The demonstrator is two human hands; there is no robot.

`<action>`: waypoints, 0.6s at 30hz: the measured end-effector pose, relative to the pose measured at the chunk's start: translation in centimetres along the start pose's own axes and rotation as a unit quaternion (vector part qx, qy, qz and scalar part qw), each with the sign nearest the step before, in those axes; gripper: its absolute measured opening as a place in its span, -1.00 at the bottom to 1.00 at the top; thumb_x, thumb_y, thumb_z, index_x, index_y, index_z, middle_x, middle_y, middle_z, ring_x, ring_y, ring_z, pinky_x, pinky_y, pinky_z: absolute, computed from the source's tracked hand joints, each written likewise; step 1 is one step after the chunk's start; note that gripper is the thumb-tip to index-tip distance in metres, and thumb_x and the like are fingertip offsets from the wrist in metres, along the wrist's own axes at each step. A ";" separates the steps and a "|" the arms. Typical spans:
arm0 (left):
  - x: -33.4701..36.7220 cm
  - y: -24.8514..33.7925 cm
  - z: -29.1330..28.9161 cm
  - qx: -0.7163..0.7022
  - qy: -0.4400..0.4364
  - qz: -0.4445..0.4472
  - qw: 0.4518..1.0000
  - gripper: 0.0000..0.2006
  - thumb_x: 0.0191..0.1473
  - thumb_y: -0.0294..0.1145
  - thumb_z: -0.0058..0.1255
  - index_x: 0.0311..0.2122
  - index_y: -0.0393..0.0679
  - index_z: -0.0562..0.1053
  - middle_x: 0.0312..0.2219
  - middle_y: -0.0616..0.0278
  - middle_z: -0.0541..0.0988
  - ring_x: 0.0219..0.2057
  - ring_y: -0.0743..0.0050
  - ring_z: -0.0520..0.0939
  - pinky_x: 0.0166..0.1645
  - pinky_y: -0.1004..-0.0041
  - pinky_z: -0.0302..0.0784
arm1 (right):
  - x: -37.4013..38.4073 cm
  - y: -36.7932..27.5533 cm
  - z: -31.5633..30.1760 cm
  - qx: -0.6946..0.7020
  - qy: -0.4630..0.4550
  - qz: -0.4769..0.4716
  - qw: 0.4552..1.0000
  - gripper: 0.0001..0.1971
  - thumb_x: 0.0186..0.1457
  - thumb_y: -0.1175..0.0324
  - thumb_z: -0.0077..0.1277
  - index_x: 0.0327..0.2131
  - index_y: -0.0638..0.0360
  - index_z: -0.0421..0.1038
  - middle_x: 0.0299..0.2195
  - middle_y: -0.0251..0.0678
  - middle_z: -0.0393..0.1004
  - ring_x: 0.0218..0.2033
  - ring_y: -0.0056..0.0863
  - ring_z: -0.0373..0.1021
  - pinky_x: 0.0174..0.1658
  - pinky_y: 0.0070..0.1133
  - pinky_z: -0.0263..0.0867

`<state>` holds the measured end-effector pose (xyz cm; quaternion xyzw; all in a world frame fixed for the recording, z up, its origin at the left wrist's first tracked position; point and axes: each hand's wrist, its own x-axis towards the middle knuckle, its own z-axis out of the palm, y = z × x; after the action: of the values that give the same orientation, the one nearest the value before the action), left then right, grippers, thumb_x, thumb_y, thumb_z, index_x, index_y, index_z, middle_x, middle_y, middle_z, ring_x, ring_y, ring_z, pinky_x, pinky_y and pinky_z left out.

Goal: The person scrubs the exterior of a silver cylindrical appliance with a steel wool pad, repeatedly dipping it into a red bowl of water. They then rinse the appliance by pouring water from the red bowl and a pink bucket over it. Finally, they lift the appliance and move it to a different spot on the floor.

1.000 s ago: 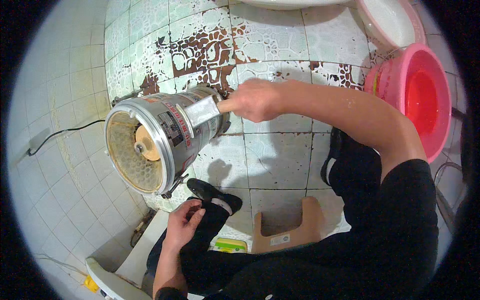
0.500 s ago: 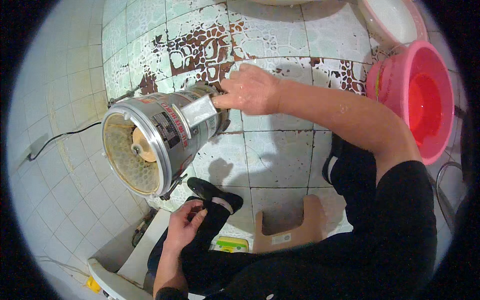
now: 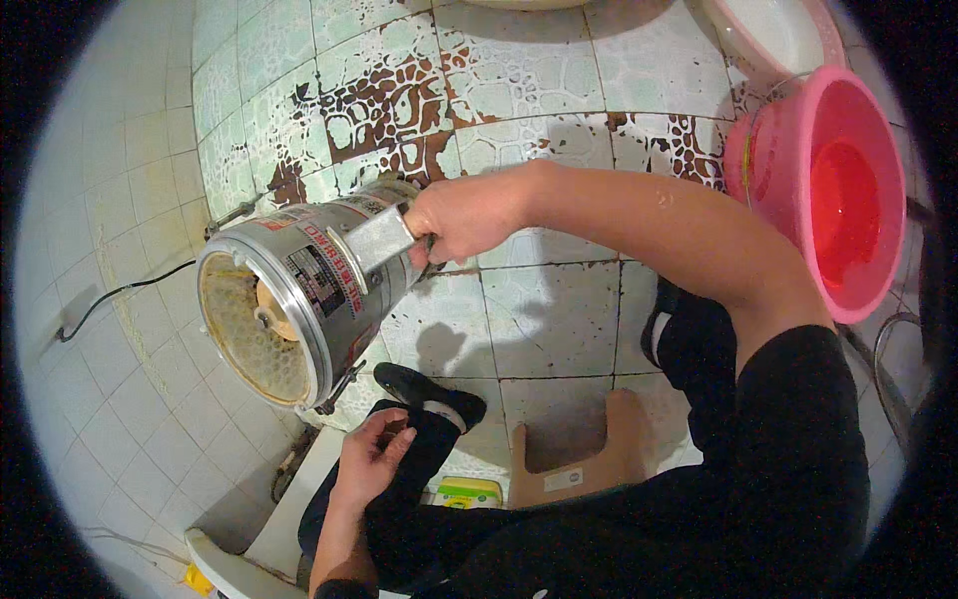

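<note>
A silver metal drum-shaped machine [image 3: 344, 215] lies on its side at left. Its round mouth, turned toward the lower left, shows a perforated strainer [image 3: 239, 334] around a tan hub [image 3: 279, 309]. At the outer end of the machine's square metal spout [image 3: 374, 240], my right hand [image 3: 464, 215] is closed, its fingers curled round the edge and the fingertips partly hidden. My left hand [image 3: 374, 454] hangs over my left leg, loosely curled, with a gap between thumb and fingers. I see nothing in it.
A black cord [image 3: 130, 293] runs from the machine toward the tiled wall. At right stands a pink bucket [image 3: 803, 190] with a red inside; behind it sits a pale pink-rimmed basin [image 3: 748, 40]. A tan plastic stool [image 3: 564, 479] and a yellow-green pack [image 3: 467, 492] are near my legs.
My right hand has come down and nearer along the spout, from an outstretched finger touching it to a curled hold. The left hand's thumb has moved slightly away from its fingers.
</note>
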<state>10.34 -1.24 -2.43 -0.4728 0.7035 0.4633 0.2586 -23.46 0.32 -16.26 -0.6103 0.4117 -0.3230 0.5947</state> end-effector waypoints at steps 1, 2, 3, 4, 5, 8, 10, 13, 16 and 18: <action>0.1 0.3 -0.1 0.002 0.000 0.003 1.000 -0.72 0.06 -0.41 0.14 -0.13 -0.29 0.45 -0.36 0.18 0.57 -0.37 0.54 0.56 -0.24 0.52 0.47 | 0.2 0.4 0.0 -0.085 0.035 -0.071 0.993 -0.68 -0.03 0.52 -0.03 -0.12 0.17 0.39 -0.41 -0.26 0.52 -0.50 -0.50 0.45 -0.36 -0.50 0.39; 0.1 0.4 -0.1 0.004 0.000 0.005 1.000 -0.72 0.06 -0.40 0.14 -0.14 -0.29 0.45 -0.36 0.18 0.57 -0.37 0.54 0.56 -0.24 0.52 0.47 | -0.3 0.9 0.2 -0.114 0.019 -0.031 0.993 -0.74 0.03 0.52 -0.08 -0.16 0.19 0.41 -0.36 -0.29 0.53 -0.42 -0.50 0.46 -0.29 -0.51 0.37; 0.0 0.3 -0.1 -0.005 0.002 0.002 1.000 -0.72 0.05 -0.40 0.14 -0.14 -0.29 0.45 -0.37 0.18 0.57 -0.37 0.53 0.56 -0.24 0.52 0.47 | -0.4 0.8 0.3 -0.020 0.007 -0.008 1.000 -0.73 0.03 0.52 -0.08 -0.15 0.21 0.40 -0.35 -0.28 0.53 -0.41 -0.51 0.46 -0.29 -0.52 0.37; 0.0 -0.1 -0.1 -0.014 0.004 -0.001 1.000 -0.72 0.05 -0.40 0.15 -0.14 -0.29 0.45 -0.37 0.18 0.57 -0.37 0.53 0.56 -0.24 0.51 0.47 | -0.4 1.0 0.6 0.075 -0.005 0.016 0.997 -0.73 0.03 0.51 -0.08 -0.13 0.22 0.40 -0.34 -0.28 0.54 -0.41 -0.51 0.45 -0.30 -0.53 0.37; -0.1 -0.4 -0.1 -0.024 0.006 -0.003 1.000 -0.72 0.05 -0.40 0.15 -0.15 -0.29 0.45 -0.37 0.18 0.57 -0.38 0.52 0.56 -0.24 0.51 0.47 | -0.6 1.3 0.8 0.168 -0.018 0.041 0.985 -0.72 0.03 0.51 -0.08 -0.12 0.23 0.40 -0.33 -0.28 0.54 -0.41 -0.52 0.45 -0.30 -0.54 0.38; -0.7 -1.5 -0.2 -0.023 0.016 0.017 0.999 -0.72 0.05 -0.40 0.15 -0.14 -0.29 0.45 -0.38 0.17 0.57 -0.37 0.51 0.57 -0.24 0.50 0.48 | -2.3 1.6 0.2 0.229 -0.005 0.046 0.972 -0.65 0.05 0.50 -0.10 -0.04 0.29 0.36 -0.29 -0.21 0.54 -0.39 -0.55 0.44 -0.25 -0.58 0.39; -0.8 -1.5 -0.2 -0.024 0.015 0.002 1.000 -0.71 0.05 -0.39 0.15 -0.14 -0.29 0.45 -0.38 0.17 0.57 -0.37 0.50 0.57 -0.24 0.50 0.48 | -2.0 1.3 -0.2 0.177 0.002 0.026 0.984 -0.65 0.08 0.51 -0.11 -0.02 0.16 0.37 -0.13 -0.20 0.48 -0.31 -0.43 0.46 -0.23 -0.50 0.41; -0.6 -0.7 -0.4 -0.014 0.006 0.004 1.000 -0.71 0.05 -0.39 0.15 -0.14 -0.28 0.45 -0.37 0.16 0.57 -0.37 0.50 0.57 -0.23 0.49 0.49 | -0.8 1.1 0.2 -0.254 0.077 -0.021 0.964 -0.67 0.07 0.51 -0.11 -0.05 0.02 0.38 -0.03 -0.27 0.38 -0.20 -0.26 0.43 -0.19 -0.39 0.40; -0.4 -1.4 -0.1 -0.010 0.007 0.009 1.000 -0.71 0.05 -0.38 0.15 -0.13 -0.28 0.45 -0.36 0.15 0.57 -0.36 0.48 0.58 -0.23 0.48 0.49 | 0.3 2.2 -0.8 -0.506 0.182 -0.139 0.832 -0.75 -0.09 0.42 -0.03 -0.26 -0.12 0.41 -0.20 -0.31 0.37 -0.33 -0.34 0.39 -0.34 -0.39 0.29; -0.3 -1.2 -0.2 -0.006 -0.004 -0.003 1.000 -0.70 0.06 -0.38 0.14 -0.12 -0.28 0.44 -0.34 0.14 0.58 -0.36 0.46 0.60 -0.23 0.49 0.50 | 0.4 2.3 -0.8 -0.563 0.226 -0.160 0.778 -0.80 -0.13 0.39 -0.03 -0.35 -0.17 0.41 -0.32 -0.33 0.37 -0.40 -0.42 0.37 -0.40 -0.44 0.23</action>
<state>11.55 -1.39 -2.59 -0.4744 0.6982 0.4688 0.2602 -24.27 -0.35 -18.47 -0.8027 0.5396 -0.2527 -0.0256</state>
